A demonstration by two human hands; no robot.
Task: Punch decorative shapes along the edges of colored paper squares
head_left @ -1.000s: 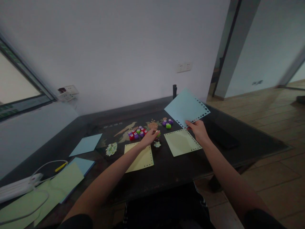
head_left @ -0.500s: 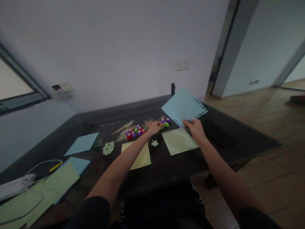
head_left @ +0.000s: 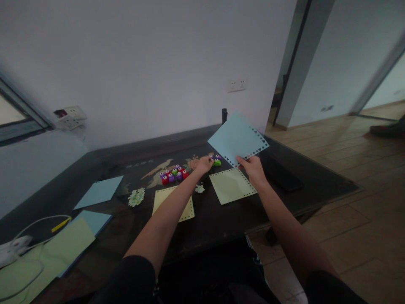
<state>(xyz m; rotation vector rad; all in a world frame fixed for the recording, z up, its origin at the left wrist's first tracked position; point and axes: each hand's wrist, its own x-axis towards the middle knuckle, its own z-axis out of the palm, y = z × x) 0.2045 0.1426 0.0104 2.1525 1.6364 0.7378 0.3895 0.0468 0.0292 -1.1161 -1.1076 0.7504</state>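
My right hand (head_left: 254,169) pinches the lower corner of a light blue sheet of paper (head_left: 236,137), holding it tilted above the table. Small shapes are punched along two of its edges. Farther left, my left hand (head_left: 204,164) has its fingers closed at a small paper punch, mostly hidden by them. Beside those fingers stand a green paper punch (head_left: 217,162) and purple ones. A larger group of red, purple and green punches (head_left: 174,174) stands left of my left wrist. Beneath the blue sheet lies a pale yellow punched sheet (head_left: 232,185); another yellow sheet (head_left: 188,211) is partly under my left forearm.
Paper cut-outs lie in a larger pile (head_left: 136,197) and a smaller one (head_left: 200,188). Blue paper (head_left: 99,192), stacked sheets (head_left: 76,240) and a white cable with a power strip (head_left: 15,249) are at left. A black flat object (head_left: 283,175) lies at right; a dark upright object (head_left: 224,115) stands behind.
The whole view has shifted slightly, so things appear farther left. My left hand stays by the punches, and my right hand keeps hold of the blue sheet.
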